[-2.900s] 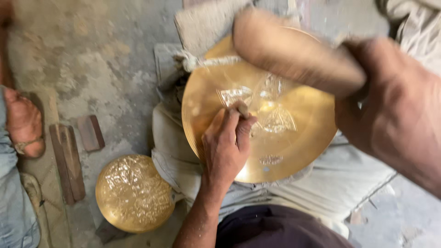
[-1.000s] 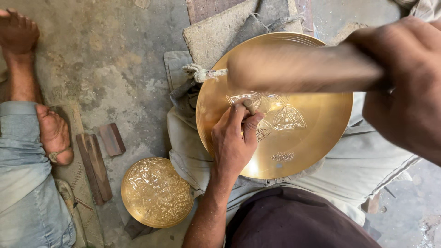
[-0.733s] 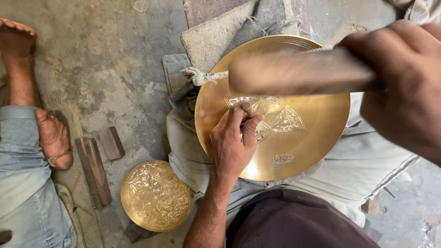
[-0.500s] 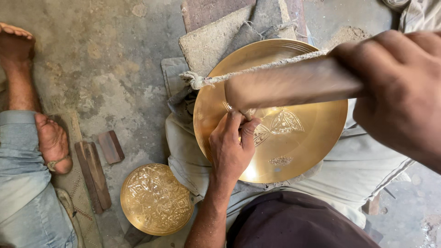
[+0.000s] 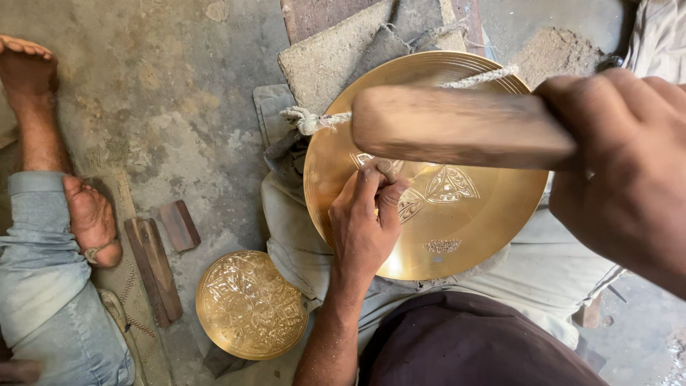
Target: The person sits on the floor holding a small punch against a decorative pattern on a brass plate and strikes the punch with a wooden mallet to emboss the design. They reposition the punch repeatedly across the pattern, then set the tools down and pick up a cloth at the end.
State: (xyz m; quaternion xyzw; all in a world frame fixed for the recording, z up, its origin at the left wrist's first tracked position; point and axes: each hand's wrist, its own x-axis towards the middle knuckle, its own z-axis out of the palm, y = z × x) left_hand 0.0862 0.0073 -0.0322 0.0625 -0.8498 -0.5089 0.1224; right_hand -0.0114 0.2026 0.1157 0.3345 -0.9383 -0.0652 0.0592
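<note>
Chisel perhaps hidden inside left hand (image 5: 364, 221)

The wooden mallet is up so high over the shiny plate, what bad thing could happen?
The mallet hangs above the left hand, whose fingers pinch a small tool on the brass plate. A crooked blow might hit those fingers. A slip could also scratch the plate's engraved pattern.
</note>
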